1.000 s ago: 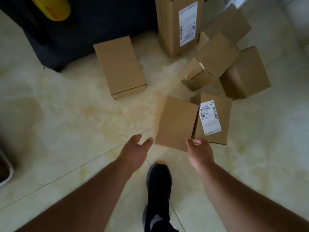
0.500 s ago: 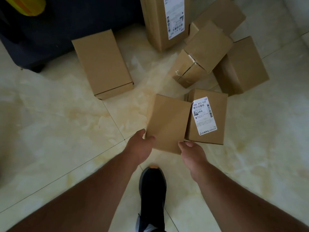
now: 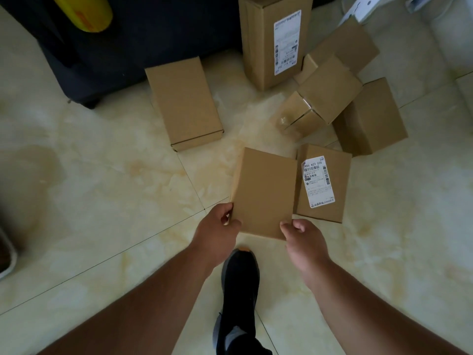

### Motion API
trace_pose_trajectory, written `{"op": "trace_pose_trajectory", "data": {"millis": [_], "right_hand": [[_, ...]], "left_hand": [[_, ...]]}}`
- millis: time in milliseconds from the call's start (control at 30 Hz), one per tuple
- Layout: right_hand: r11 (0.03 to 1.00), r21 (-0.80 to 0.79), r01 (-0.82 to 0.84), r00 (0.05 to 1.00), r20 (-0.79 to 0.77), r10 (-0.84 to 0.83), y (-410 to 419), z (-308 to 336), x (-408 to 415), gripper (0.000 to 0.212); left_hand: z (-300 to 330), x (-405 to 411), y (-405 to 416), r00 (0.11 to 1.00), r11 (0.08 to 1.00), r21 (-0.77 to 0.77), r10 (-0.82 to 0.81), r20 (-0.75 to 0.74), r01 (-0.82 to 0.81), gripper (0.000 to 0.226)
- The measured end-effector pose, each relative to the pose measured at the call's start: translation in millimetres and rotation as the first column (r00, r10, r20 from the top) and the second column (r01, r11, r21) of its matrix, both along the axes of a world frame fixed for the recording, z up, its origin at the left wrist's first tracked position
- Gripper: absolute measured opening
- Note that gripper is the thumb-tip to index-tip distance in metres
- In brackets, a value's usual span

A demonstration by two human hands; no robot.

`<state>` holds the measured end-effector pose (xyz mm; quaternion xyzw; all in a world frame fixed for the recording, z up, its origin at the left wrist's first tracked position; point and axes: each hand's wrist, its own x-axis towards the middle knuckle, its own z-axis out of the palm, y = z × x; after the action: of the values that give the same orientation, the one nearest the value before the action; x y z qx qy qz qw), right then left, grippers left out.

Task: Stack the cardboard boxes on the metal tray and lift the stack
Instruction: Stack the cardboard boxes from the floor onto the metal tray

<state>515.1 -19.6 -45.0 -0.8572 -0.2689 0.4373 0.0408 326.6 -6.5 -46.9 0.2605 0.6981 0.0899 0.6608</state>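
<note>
Cardboard boxes, seven counted, all lying or standing on a pale tiled floor (image 3: 102, 196). Left to right: one flat box (image 3: 184, 106) lying alone near a dark case; one plain box (image 3: 265, 192) being held at the centre; one tall box (image 3: 273, 39) standing upright at the top, bearing a white label, its upper part running out of the frame; one labelled box (image 3: 323, 183) lying just right of the held one, touching or tucked slightly under its right edge; one taped box (image 3: 320, 98) sitting tilted on its neighbours; one box (image 3: 343, 47) partly covered behind it; one box (image 3: 371, 119) lying at the far right of the pile.

Hands, two. The left hand (image 3: 217, 234) is gripping the plain box at its near left corner, fingers curling round the edge. The right hand (image 3: 304, 239) is pinching the near right corner, thumb on top, remaining fingers hidden beneath. Both forearms are reaching forward from the bottom corners of the frame.

Partly visible: a tray-like rim (image 3: 7, 254) is showing at the left edge, mostly cut off, material not discernible. A yellow object (image 3: 89, 14) is resting on the dark case (image 3: 128, 42), both cropped at the top. One dark shoe (image 3: 239, 290) is standing between the forearms. White items at top right are too cropped to identify.
</note>
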Motion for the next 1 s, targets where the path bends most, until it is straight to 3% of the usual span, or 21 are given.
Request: {"op": "trace_pose_trajectory", "data": {"millis": [267, 333, 533, 733, 900, 1000], "right_hand": [[0.990, 0.131, 0.058, 0.990, -0.135, -0.040, -19.8, 49.7, -55.0, 0.007], [0.986, 0.161, 0.051, 0.987, -0.159, -0.025, -21.0, 66.4, -74.3, 0.012], [0.971, 0.240, -0.013, 0.978, -0.201, 0.062, -14.5, 104.4, -140.0, 0.015], [0.952, 0.284, -0.117, 0.956, -0.226, 0.185, -9.0, 123.8, -211.1, 0.002], [0.921, 0.306, -0.241, 0.920, -0.230, 0.317, -5.6, 139.0, -278.8, 0.018], [0.895, 0.338, -0.290, 0.892, -0.243, 0.381, -6.0, 150.8, -321.8, 0.005]], "left_hand": [[70.1, -65.6, -25.5, 0.997, 0.995, 0.059, 0.081, -0.001, -0.081, 0.039], [85.0, -84.9, -30.7, 0.994, 0.991, 0.078, 0.110, -0.009, -0.109, 0.037], [120.9, -147.1, -45.9, 0.972, 0.966, 0.140, 0.226, -0.057, -0.216, 0.032], [146.2, -212.6, -66.2, 0.926, 0.915, 0.204, 0.369, -0.081, -0.347, 0.030], [159.0, -273.5, -85.8, 0.873, 0.863, 0.234, 0.479, -0.094, -0.449, 0.030], [171.9, -311.1, -98.6, 0.834, 0.823, 0.260, 0.543, -0.095, -0.506, 0.032]]}}
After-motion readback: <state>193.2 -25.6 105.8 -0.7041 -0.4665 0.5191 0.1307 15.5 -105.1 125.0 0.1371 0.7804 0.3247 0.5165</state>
